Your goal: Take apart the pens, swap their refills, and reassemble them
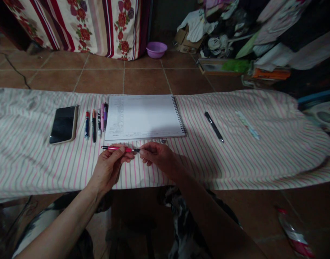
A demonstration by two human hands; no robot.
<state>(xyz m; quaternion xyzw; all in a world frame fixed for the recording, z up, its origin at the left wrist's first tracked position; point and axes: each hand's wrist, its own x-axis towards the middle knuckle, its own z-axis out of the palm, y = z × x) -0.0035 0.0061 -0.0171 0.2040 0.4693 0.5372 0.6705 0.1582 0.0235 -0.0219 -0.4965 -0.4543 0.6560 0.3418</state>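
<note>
Running roughly parallel to the near edge of the notebook (151, 117) & just off it, the pink-red pen (128, 150) spanned btwn L hand (111, 160) and R hand (158, 154). L hand had the barrel pinched, thumb vs. fingers; R hand gripped the dark end facing it w/ its fingertips. Notebook lay flat, mostly white page up, faint print down its L side + along the near edge, spiral binding (179, 114) on R side. Just L of notebook, five pens lay approx. in a row: purple pen (105, 117) closest, then pink pen (102, 117), B&W pen (99, 124), black-orange pen (94, 126), blue-red pen (87, 125). Phone (63, 125) lay farther L of notebook, past that row, screen dark. R of notebook & well apart: black pen (213, 127), slanted; farther R, pale patterned pen (247, 125), same slant approx. Notebook, phone + loose pens all lay on the striped-cloth-covered surface (235, 165). Past notebook's far edge, on the tiled floor (100, 80), was a purple basin (156, 50) nr the floral curtain (85, 32). R of notebook + nearer than it, on floor too, lay a bottle (294, 233) w/ red cap.
</note>
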